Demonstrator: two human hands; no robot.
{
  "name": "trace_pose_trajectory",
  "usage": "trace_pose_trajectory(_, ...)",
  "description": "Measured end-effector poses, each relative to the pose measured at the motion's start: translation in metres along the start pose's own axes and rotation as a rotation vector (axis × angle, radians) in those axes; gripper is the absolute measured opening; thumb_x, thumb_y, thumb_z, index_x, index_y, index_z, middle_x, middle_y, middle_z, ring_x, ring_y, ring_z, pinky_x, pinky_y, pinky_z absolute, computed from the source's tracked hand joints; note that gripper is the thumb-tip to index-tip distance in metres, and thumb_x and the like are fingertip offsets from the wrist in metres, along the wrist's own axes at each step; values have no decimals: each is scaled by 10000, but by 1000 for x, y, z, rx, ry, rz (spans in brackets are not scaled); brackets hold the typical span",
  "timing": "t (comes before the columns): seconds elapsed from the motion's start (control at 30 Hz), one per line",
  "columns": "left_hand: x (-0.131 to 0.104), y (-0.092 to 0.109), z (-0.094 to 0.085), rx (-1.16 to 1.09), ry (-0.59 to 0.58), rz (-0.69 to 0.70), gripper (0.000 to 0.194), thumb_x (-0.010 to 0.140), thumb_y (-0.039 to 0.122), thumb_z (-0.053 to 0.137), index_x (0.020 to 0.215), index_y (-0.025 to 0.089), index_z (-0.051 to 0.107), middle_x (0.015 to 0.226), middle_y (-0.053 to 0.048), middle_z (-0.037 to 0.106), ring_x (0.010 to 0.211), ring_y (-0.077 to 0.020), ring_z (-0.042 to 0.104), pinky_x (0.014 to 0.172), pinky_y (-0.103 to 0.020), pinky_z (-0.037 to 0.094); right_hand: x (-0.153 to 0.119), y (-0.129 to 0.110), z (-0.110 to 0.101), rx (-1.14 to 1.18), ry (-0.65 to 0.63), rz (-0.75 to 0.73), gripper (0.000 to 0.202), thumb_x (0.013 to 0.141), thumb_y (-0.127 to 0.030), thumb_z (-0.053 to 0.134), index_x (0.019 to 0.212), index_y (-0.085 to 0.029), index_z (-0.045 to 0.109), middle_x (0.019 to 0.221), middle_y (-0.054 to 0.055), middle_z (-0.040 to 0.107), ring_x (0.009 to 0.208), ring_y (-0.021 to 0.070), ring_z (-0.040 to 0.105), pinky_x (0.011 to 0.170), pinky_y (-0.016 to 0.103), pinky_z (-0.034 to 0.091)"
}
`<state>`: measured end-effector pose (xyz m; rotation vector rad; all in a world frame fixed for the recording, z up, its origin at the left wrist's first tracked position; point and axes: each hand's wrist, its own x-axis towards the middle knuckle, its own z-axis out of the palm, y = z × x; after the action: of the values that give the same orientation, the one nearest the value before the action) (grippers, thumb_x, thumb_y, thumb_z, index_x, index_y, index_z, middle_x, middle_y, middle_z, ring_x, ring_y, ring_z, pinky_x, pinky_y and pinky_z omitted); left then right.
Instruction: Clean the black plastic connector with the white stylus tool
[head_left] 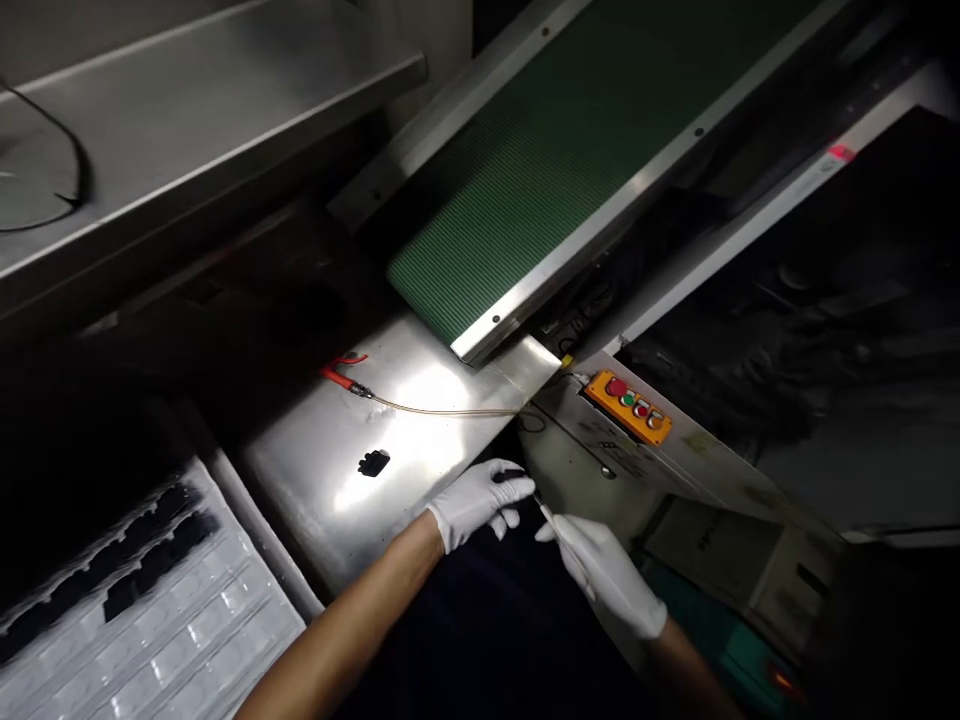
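Past left forearm [345,635], pinching dark piece [510,477] in left hand [472,502] and slim tool [568,553] in right hand [615,580], apparently partway, with tray [217,640] only part-filled.

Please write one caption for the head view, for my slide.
Gloved left hand and right hand meet beside a metal table, below a green conveyor belt.

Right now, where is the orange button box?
In the head view, the orange button box is right of centre, beyond the right gloved hand and to the right of the green belt's near end.
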<state>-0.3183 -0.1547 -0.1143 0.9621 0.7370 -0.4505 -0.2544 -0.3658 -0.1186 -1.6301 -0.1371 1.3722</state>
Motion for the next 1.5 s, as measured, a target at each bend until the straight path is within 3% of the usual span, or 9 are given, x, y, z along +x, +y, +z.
trace_pose_trajectory(0.13, -7, 0, -3, -101, 41, 81, 603, 836, 601, 654, 1227, 177, 478, 688, 64, 473, 480, -71, 457, 453, -217, 349, -4, -19, -9, 68, 149, -71, 569, 1006, -672, 457, 944, -143, 656, 452, -69, 352, 375, 71, 283, 409, 202, 260)
trace_pose_trajectory(0.3, -42, 12, -8, -148, -1, 157, 537, 883, 396, 700, 1316, 208, 443, 717, 49, 509, 533, -72, 487, 505, -210, 362, -1, -47, 1, 223, 277, -28, 490, 932, -646, 596, 972, -159, 635, 483, -81, 318, 390, 76, 267, 362, 198, 206)
trace_pose_trajectory(0.6, -87, 19, 7, -532, -215, 378, 422, 1038, 460, 287, 1199, 180, 559, 608, 17, 484, 457, -83, 364, 417, -202, 269, -12, -132, 45, -272, 97, -278, 373, 829, -283, 684, 1200, -251, 671, 606, -71, 438, 559, 96, 466, 562, 189, 460)
trace_pose_trajectory(0.87, -126, 21, 8, -120, 300, 428, 463, 1015, 549, 354, 1210, 219, 614, 521, 65, 406, 482, -92, 383, 510, -227, 350, -4, -145, 70, -523, -80, -316, 36, 818, -231, 673, 851, -221, 663, 525, -87, 387, 469, 75, 385, 464, 161, 415)
trace_pose_trajectory(1.07, -132, 1, 4, -248, 451, 499, 610, 984, 656, 238, 1146, 230, 643, 646, 17, 491, 500, -99, 383, 460, -244, 314, 1, -149, 102, -512, -51, -377, 117, 865, -265, 625, 953, -238, 698, 724, -57, 635, 646, 98, 597, 614, 151, 505)
trace_pose_trajectory(1.23, -139, -6, -4, -208, 482, 613, 634, 919, 733, 347, 1211, 230, 600, 906, -48, 631, 605, -118, 493, 539, -266, 430, 9, -146, 121, -486, -15, -388, 105, 862, -298, 602, 816, -210, 636, 692, -39, 629, 602, 111, 573, 574, 185, 485)
trace_pose_trajectory(1.33, -144, -3, -5, -199, 512, 619, 597, 755, 461, 794, 1261, 256, 555, 1095, -57, 654, 827, -177, 611, 729, -306, 528, 14, -145, 125, -386, -73, -360, 135, 896, -336, 613, 884, -203, 632, 748, -24, 627, 696, 127, 588, 668, 201, 504)
trace_pose_trajectory(1.4, -145, 1, -5, -240, 555, 541, 675, 655, 207, 851, 1253, 263, 544, 1065, -37, 667, 848, -186, 634, 785, -328, 538, 16, -146, 127, -266, -145, -305, 186, 904, -373, 649, 891, -193, 599, 713, -27, 591, 633, 117, 555, 591, 196, 479)
trace_pose_trajectory(1.5, -145, 6, -7, -211, 627, 536, 653, 634, 140, 841, 1219, 265, 580, 1043, -26, 676, 889, -204, 632, 823, -343, 523, 19, -147, 131, -43, -312, -180, 309, 922, -449, 655, 812, -183, 541, 546, -64, 443, 401, 62, 333, 371, 179, 247)
